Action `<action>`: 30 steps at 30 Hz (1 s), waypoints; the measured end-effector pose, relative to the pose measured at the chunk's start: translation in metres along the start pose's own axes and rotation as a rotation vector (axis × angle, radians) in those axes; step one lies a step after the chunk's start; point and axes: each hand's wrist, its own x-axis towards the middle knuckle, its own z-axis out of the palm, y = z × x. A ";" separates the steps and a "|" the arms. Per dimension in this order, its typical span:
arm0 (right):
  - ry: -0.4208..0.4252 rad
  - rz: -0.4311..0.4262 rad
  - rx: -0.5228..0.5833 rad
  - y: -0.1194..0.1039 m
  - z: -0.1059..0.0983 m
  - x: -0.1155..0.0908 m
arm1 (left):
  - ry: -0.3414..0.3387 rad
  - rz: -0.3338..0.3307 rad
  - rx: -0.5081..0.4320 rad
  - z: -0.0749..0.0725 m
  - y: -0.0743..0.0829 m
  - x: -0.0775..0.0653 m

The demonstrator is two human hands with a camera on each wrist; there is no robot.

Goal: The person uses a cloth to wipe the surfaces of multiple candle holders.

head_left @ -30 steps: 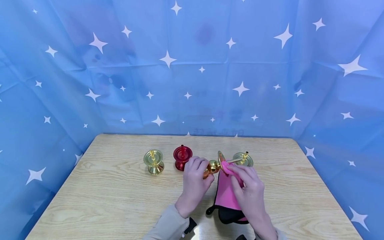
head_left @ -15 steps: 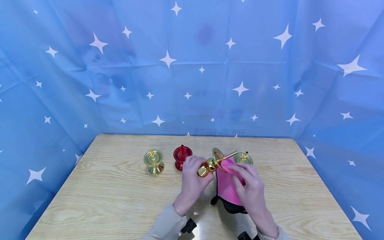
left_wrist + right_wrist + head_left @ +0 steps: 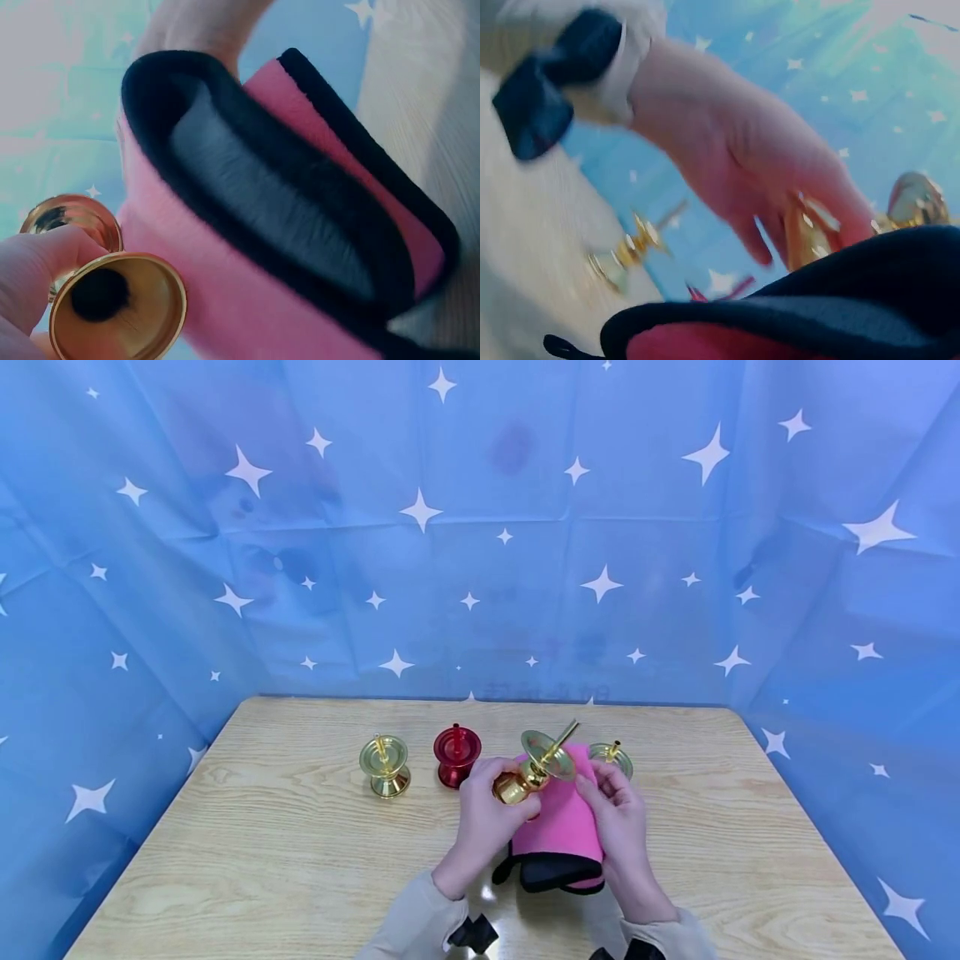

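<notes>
Left hand (image 3: 483,810) grasps a gold candle holder (image 3: 534,767) round its lower part, fingers and thumb curled on. Holder is off the table (image 3: 255,835), tilted, with dish and spike pointing far right and base toward near left; left wrist view shows the base's hollow underside. Right hand (image 3: 624,818) pinches the upper right edge of a pink cloth (image 3: 558,827) between thumb and fingers. Cloth hangs in folds between the hands, behind and below the holder, with black trim and a small black loop at its near end. Overlap makes it hard to say whether cloth and dish touch.

Three more holders stand upright toward the far side: left gold holder (image 3: 385,767), red holder (image 3: 457,752) just beyond the left hand, right gold holder (image 3: 618,762) partly hidden behind the right hand. Blue star-print curtain (image 3: 480,556) beyond the far edge.
</notes>
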 end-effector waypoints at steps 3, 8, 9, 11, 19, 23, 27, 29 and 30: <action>-0.042 0.127 0.066 0.000 0.004 -0.004 | -0.019 -0.086 -0.023 0.001 0.003 0.000; -0.063 0.126 0.060 -0.003 0.011 -0.015 | 0.020 -0.118 -0.016 0.003 0.004 0.003; -0.064 0.112 0.052 -0.004 0.012 -0.017 | 0.027 -0.123 -0.017 0.004 0.004 0.003; -0.059 0.086 0.042 -0.006 0.014 -0.022 | 0.032 -0.138 -0.029 0.003 0.006 0.004; 0.001 0.067 0.047 -0.008 0.014 -0.023 | -0.126 -0.107 -0.047 -0.004 0.009 0.007; 0.023 0.101 0.068 -0.007 0.008 -0.017 | -0.243 -0.014 -0.074 -0.011 0.006 0.008; 0.017 0.128 0.116 -0.007 0.003 -0.013 | -0.336 -0.032 -0.130 -0.014 0.002 0.008; 0.016 0.137 0.143 -0.008 0.002 -0.013 | -0.362 -0.074 -0.159 -0.014 0.002 0.008; 0.017 0.139 0.155 -0.008 0.002 -0.013 | -0.368 -0.095 -0.176 -0.014 0.001 0.008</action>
